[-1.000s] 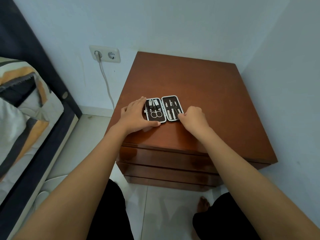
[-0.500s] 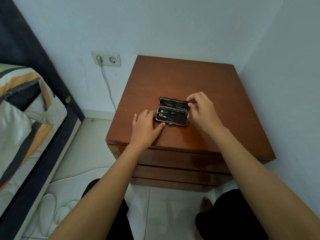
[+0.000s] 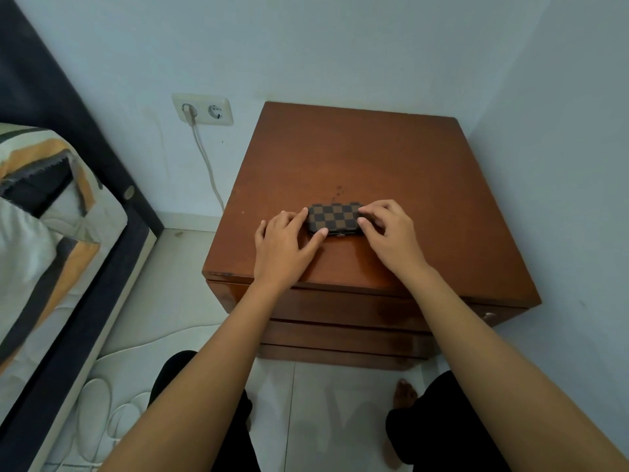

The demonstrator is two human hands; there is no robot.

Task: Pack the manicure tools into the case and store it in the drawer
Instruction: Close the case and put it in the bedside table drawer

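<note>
Lid had come down since earlier; checkered case (image 3: 335,219) lay shut on bench (image 3: 374,165) between the hands, left hand (image 3: 287,245) and right hand (image 3: 391,233) fingers pressing its ends, drawers (image 3: 340,310) closed.

Case (image 3: 335,218) is closed, lying flat, long side left-right, on the nightstand top near its front-middle; brown and dark checkerboard cover up, metal rim and small clasp showing on the edge facing me; tools not visible; drawers (image 3: 343,310) below my hands look shut, three wooden fronts stacked.
</note>
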